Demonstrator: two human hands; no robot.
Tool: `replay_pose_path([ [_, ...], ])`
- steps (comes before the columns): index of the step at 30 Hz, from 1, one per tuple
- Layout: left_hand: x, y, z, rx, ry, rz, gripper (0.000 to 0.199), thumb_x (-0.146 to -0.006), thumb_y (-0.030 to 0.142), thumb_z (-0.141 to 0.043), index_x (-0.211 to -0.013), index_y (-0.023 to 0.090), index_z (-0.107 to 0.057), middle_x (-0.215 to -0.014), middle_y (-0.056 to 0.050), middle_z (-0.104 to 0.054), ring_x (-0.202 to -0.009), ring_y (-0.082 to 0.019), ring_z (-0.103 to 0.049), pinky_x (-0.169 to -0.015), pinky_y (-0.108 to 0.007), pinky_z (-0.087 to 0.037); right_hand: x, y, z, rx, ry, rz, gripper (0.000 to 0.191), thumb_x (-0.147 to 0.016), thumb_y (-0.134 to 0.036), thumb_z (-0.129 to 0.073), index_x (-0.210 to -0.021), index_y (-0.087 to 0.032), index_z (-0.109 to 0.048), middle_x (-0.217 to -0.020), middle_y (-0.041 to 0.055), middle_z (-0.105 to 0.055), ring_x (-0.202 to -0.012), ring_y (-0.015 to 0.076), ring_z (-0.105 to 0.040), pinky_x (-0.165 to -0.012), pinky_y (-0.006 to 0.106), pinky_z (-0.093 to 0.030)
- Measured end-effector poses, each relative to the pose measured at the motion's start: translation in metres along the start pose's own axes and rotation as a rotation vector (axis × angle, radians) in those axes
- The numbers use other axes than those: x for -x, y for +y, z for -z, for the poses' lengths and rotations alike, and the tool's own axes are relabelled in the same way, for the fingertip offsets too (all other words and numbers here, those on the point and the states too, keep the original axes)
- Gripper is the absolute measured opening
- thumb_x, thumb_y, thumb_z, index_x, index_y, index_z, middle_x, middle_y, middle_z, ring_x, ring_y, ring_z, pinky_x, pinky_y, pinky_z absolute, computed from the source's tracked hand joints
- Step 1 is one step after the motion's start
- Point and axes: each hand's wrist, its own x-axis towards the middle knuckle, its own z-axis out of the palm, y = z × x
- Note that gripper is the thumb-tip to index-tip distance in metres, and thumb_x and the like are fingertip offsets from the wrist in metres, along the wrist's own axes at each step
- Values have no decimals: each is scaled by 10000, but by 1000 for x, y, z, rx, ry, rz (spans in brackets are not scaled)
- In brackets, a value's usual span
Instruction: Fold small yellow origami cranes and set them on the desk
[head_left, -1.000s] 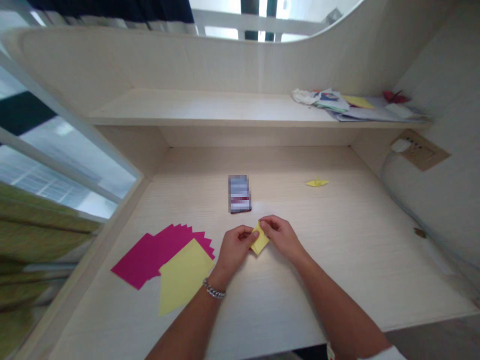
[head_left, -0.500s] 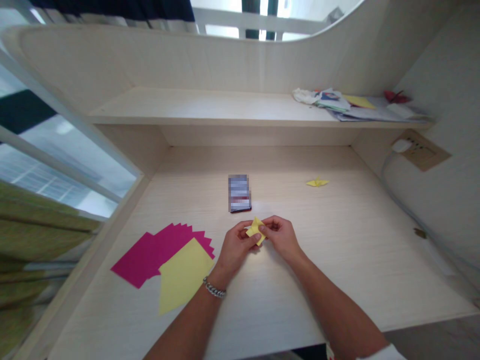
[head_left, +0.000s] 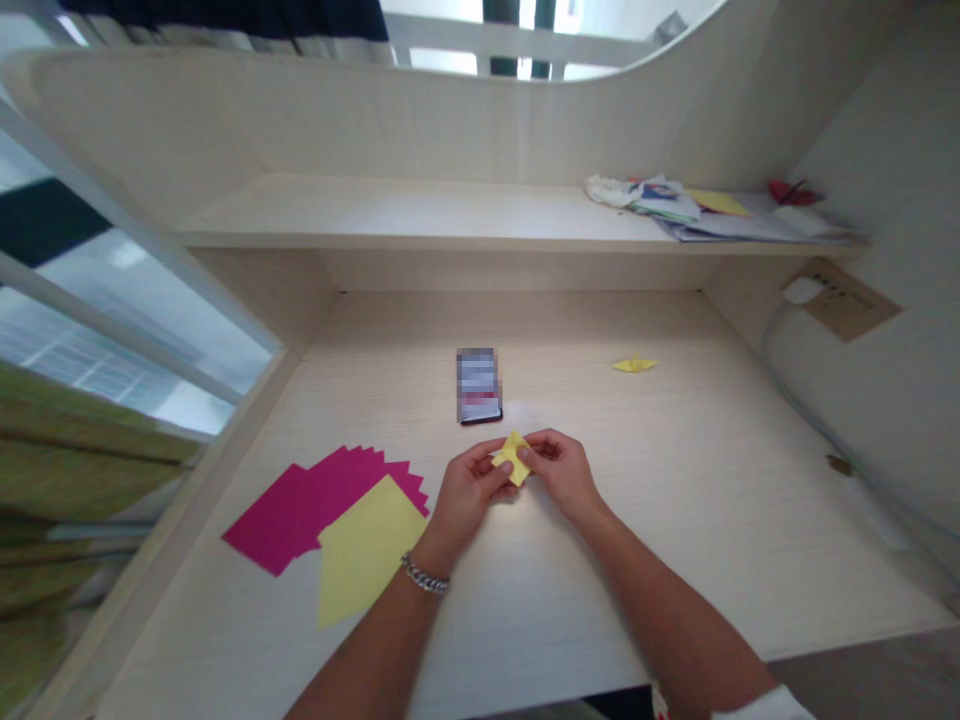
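Observation:
A small piece of folded yellow paper [head_left: 515,462] is held between my two hands, just above the desk [head_left: 540,620]. My left hand [head_left: 469,490] pinches its left side, thumb on the front face and fingers behind. On the right edge, my right hand [head_left: 561,465] grips it between thumb and fingers. Part of the paper is covered by the thumbs. Beyond my hands lies a phone [head_left: 479,385] with a blurred screen. To the left of my left forearm rest a yellow sheet [head_left: 367,555] and a fan of magenta sheets [head_left: 300,515] partly under it.
A small folded yellow paper figure [head_left: 635,365] sits at the back right of the desk. Papers [head_left: 667,200] and a red item [head_left: 795,192] lie on the shelf [head_left: 420,215]. A grey cable [head_left: 795,405] runs from the wall socket [head_left: 851,300] down the right side.
My left thumb has shifted slightly up and left on the folded yellow paper, uncovering more of its lower part. Both hands keep their grip, and the other things lie where they were.

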Motion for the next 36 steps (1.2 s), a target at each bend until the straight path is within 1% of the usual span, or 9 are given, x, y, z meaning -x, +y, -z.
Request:
replay_pose_path([
  [4, -2, 0, 0, -84, 17, -20, 501, -640, 289, -772, -1088, 115, -627, -797, -83, -705, -609, -135, -630, -556, -236, -515, 0, -1, 1, -26, -60, -40, 267, -611, -269, -748, -831, -157, -649, -769, 50, -694, -664, 166, -635, -625, 288, -516],
  [10, -2, -1, 1, -191, 22, -60, 493, -661, 313, -750, -1090, 105, -622, -755, -81, -702, -579, -130, -620, -527, -224, -501, 2, -3, 0, -56, -50, -71, 282, -599, -265, -755, -833, -151, -647, -766, 50, -691, -653, 162, -632, -621, 281, -512],
  [17, 0, 2, 1, -291, -13, -78, 481, -684, 312, -727, -1105, 108, -619, -720, -66, -694, -572, -139, -618, -550, -249, -512, 2, -3, 3, -34, -123, -79, 260, -641, -300, -726, -845, -151, -666, -782, 48, -699, -659, 161, -638, -636, 284, -513],
  [21, 0, 4, 1, -264, -25, -60, 490, -650, 288, -749, -1092, 112, -634, -758, -73, -700, -594, -148, -630, -575, -266, -522, -1, -4, 5, 37, -112, -74, 284, -625, -343, -736, -815, -139, -680, -767, 57, -703, -662, 170, -639, -643, 293, -512],
  [26, -2, 4, 4, -233, -66, -52, 458, -682, 300, -724, -1091, 109, -646, -843, -103, -705, -650, -156, -638, -607, -269, -517, -2, -1, 5, 44, -114, -89, 291, -658, -376, -707, -815, -132, -677, -724, 48, -690, -622, 155, -621, -599, 275, -501],
  [31, -2, 1, 7, -247, -77, -58, 490, -690, 303, -724, -1129, 108, -630, -810, -91, -699, -626, -145, -623, -602, -261, -512, -2, 1, 5, 80, -106, -43, 238, -693, -335, -679, -822, -135, -678, -742, 40, -685, -624, 141, -607, -599, 258, -480],
  [36, -2, -2, 7, -202, -61, -29, 511, -684, 312, -732, -1137, 104, -618, -805, -92, -698, -609, -142, -624, -595, -268, -523, -1, -1, 4, 118, -106, -3, 231, -721, -345, -648, -834, -148, -686, -743, 34, -688, -629, 148, -608, -591, 252, -475],
])
